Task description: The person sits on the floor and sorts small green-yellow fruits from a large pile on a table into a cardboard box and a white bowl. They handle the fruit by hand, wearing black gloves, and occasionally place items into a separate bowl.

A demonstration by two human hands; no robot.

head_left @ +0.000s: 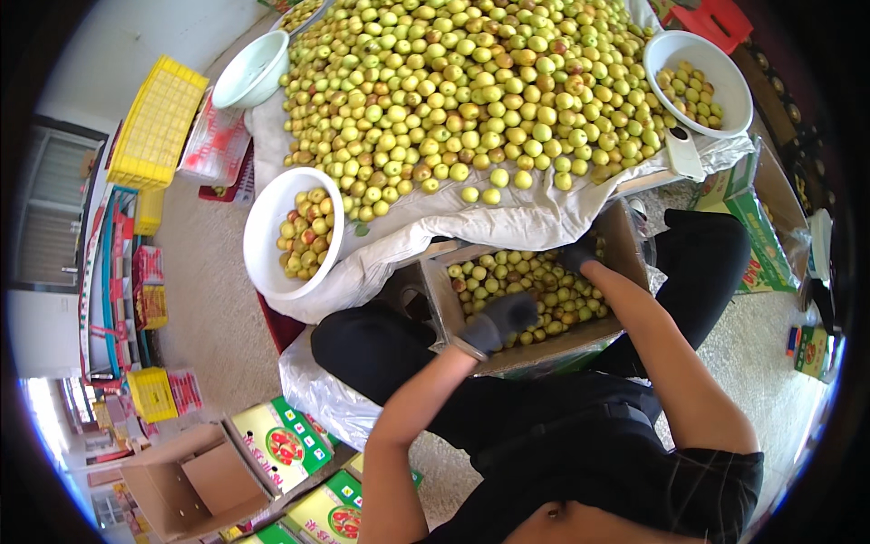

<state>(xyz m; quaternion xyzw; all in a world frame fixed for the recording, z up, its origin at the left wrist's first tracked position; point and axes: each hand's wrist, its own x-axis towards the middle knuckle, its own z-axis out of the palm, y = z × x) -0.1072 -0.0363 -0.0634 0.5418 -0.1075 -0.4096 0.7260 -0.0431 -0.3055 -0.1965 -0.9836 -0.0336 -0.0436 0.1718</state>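
Box [627,249]: one, between the legs [372,349], just beyond it a white cloth [489,227]. Fruit [557,313]: loose, spread inside. Left hand [505,324]: gloved, over the fruit; opening and hold, cannot tell. Right hand [576,256]: gloved, at the box's far right; likewise unclear. Handling, I judge: light touch, fruit rolled level, never pressed, sparing bruises.

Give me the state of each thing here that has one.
Central box: open, fruit inside
Left hand: gloved, over that fruit, grip unclear
Right hand: gloved, at box's far side, grip unclear
Left white basin: partly filled
Right white basin: partly filled
Lower-left carton: open
Cloth: rumpled
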